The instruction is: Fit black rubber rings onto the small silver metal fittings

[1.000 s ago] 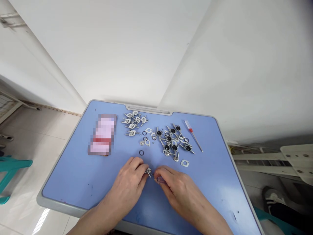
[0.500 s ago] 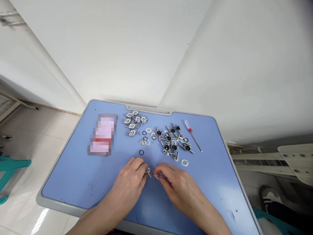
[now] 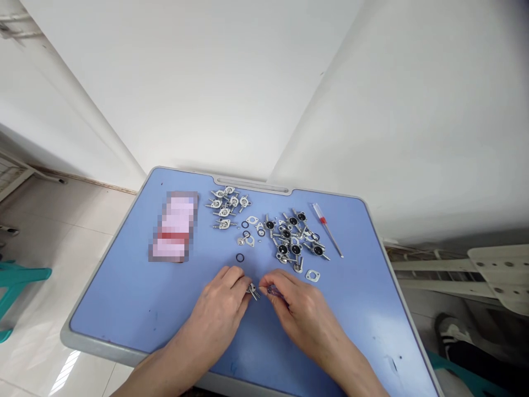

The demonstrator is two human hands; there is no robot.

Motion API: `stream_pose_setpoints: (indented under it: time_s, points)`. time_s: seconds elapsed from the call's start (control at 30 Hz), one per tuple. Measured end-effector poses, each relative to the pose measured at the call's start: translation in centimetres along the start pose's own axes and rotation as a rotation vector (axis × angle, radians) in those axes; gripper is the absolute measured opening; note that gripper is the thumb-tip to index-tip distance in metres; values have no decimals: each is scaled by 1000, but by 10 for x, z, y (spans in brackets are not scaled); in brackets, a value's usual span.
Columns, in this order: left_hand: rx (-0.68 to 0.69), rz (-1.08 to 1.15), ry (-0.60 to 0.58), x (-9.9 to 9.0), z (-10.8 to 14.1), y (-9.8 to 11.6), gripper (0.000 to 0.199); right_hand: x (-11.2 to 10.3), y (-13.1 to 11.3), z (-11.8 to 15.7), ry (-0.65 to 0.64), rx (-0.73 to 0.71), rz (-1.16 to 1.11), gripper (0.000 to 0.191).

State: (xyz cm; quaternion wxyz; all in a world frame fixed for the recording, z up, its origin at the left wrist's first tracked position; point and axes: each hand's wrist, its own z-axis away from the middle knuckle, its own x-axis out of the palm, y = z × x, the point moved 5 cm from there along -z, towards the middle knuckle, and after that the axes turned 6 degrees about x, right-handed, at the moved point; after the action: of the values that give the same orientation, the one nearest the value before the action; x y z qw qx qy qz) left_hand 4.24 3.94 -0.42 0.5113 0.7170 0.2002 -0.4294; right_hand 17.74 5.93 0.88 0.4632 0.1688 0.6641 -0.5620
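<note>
Two hands over one blue laminate desk (image 3: 124, 309): my left hand (image 3: 217, 311) pinches a small silver metal fitting (image 3: 253, 291) between its fingertips, while my right hand (image 3: 303, 314), now drawn closer to it, pinches what seems a thin dark rubber O-ring (image 3: 271, 289), just beside the fitting.

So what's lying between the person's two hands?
In the head view, a small pronged metal fitting lies between the left hand and the right hand, close by the left hand's fingertips.
</note>
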Motion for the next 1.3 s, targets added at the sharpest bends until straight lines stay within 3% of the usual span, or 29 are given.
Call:
stream_pose_setpoints:
  time_s: [0.37, 0.6, 0.73, 0.87, 1.1, 1.3]
  points:
    - [-1, 1, -26, 1, -1, 0, 12, 10, 0, -3, 25, -63, 98, 21]
    - [-7, -8, -32, 1, -2, 0, 12, 10, -10, -1, 78, -208, 284, 26]
    - [-20, 1, -36, 1, -2, 0, 13, 9, -12, 0, 84, -246, 271, 27]
    - [-18, 17, -32, 0, -1, 0, 12, 5, -9, 0, 62, -196, 129, 24]
    - [-16, 18, -37, 0, -1, -1, 11, -14, -3, 1, 38, 89, -90, 11]
    - [-35, 23, -51, -1, -2, -1, 12, -12, -6, 1, -83, 95, -193, 7]
